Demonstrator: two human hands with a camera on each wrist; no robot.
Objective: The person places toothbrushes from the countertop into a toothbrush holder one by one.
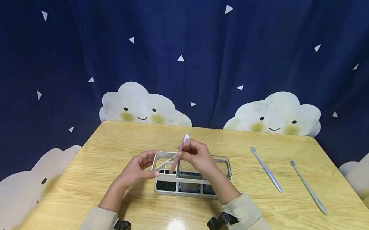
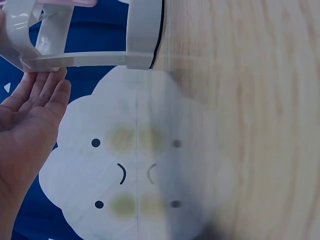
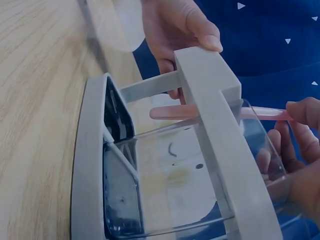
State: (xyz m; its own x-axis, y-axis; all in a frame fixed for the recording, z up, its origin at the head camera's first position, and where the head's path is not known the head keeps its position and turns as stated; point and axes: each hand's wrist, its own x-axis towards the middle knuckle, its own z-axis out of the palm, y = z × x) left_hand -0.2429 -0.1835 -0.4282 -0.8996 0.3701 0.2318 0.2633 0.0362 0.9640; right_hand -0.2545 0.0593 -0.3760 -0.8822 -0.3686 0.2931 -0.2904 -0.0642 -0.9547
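Note:
A white toothbrush holder (image 1: 167, 178) with an upper frame and a dark-bottomed base stands at the middle of the table. My left hand (image 1: 135, 170) grips the left end of its upper frame, thumb on the front bar and fingers at the side. Between thumb and fingers my right hand (image 1: 200, 158) pinches a pink toothbrush (image 3: 172, 112), bristle head up. Its handle passes down through a left opening of the upper frame, and the lower end hangs above the base in the right wrist view. A clear cup (image 3: 172, 232) occupies the neighbouring slot.
Two more toothbrushes lie on the wooden table (image 1: 71, 193) to the right: a lavender one (image 1: 268, 171) and, farther right, a grey-green one (image 1: 310, 189). Behind the table hangs a dark blue curtain (image 1: 168, 16) with white clouds and triangles.

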